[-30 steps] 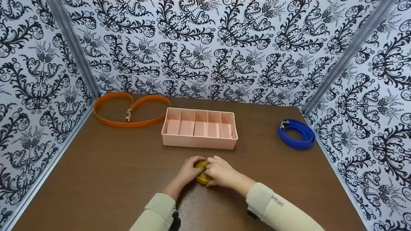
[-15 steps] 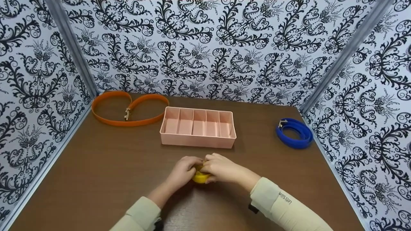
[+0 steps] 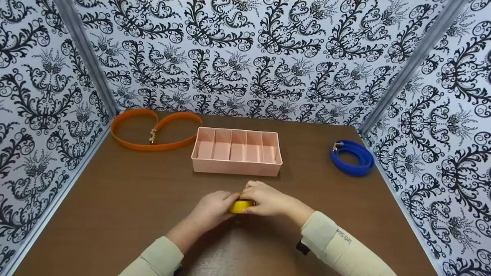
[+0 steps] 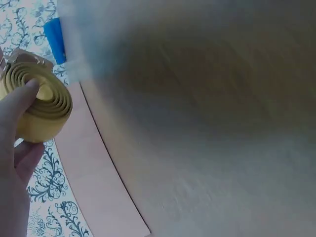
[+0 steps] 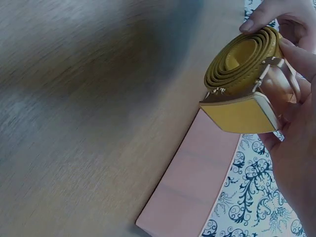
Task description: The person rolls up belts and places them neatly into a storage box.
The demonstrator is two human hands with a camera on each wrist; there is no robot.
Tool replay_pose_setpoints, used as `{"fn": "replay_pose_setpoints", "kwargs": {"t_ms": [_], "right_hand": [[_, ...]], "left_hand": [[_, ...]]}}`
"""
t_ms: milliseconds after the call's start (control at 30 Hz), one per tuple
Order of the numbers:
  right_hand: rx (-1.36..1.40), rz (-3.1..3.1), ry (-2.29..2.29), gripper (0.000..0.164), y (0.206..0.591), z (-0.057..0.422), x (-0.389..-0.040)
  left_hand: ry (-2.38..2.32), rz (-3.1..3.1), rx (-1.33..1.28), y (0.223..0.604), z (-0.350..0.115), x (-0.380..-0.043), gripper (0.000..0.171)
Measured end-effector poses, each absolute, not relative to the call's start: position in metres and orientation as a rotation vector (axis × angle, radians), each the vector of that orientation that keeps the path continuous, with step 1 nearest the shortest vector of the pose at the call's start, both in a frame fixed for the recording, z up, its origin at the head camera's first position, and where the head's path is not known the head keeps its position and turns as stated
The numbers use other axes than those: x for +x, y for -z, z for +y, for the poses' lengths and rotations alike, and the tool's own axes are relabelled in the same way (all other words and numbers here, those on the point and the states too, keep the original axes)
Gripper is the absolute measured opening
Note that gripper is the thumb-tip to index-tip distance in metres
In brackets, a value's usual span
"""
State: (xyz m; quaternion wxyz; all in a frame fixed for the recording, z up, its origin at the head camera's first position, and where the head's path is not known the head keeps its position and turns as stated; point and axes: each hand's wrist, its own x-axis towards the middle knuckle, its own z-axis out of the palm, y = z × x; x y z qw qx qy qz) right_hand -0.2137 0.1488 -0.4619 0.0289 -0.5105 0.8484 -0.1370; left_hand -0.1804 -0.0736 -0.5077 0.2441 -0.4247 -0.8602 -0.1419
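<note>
Between both hands is a yellow belt [image 3: 240,207], wound into a tight spiral coil, with a metal buckle [image 5: 278,85] on its outer side. My left hand [image 3: 213,209] grips the coil from the left, its thumb lying over the spiral in the left wrist view. From the right, my right hand [image 3: 267,199] holds the buckle side, where a short yellow end juts past the buckle. In the head view the fingers cover much of the coil. The hands are in front of a pink box [image 3: 236,167] divided into several compartments.
At the back left, an orange belt [image 3: 168,147] lies in two wide loops, close to the box's left side. A coiled blue belt [image 3: 352,169] with a metal buckle lies at the right. Patterned walls [image 3: 238,57] enclose the brown table [image 3: 126,199].
The yellow coil has tilted so its outer band faces the head camera instead of its spiral face. My left hand has turned and its forearm has swung left. Both hands keep hold.
</note>
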Motion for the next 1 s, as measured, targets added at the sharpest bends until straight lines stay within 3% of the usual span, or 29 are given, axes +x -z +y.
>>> {"fn": "replay_pose_setpoints", "kwargs": {"t_ms": [233, 400, 567, 667, 800, 1000], "right_hand": [[-1.520, 2.703, 0.831, 0.029, 0.463, 0.154, -0.226], [-1.080, 3.024, 1.111, 0.023, 0.476, 0.166, -0.245], [-0.635, 3.302, 0.749, 0.034, 0.498, 0.183, -0.265], [-0.625, 3.388, 0.455, 0.033, 0.505, 0.188, -0.273], [-0.629, 3.526, 0.271, 0.011, 0.505, 0.189, -0.280], [-0.629, 3.627, 0.205, 0.017, 0.503, 0.180, -0.286]], "left_hand": [[0.429, -2.325, -0.972, 0.496, -0.075, -0.182, 0.039], [0.560, -2.441, -0.702, 0.486, -0.084, -0.187, 0.033], [0.830, -2.456, -0.381, 0.469, -0.093, -0.200, 0.028], [1.057, -2.473, -0.169, 0.458, -0.095, -0.216, 0.034], [1.366, -2.470, 0.135, 0.449, -0.098, -0.242, 0.048], [1.432, -2.453, 0.356, 0.446, -0.111, -0.269, 0.048]]}}
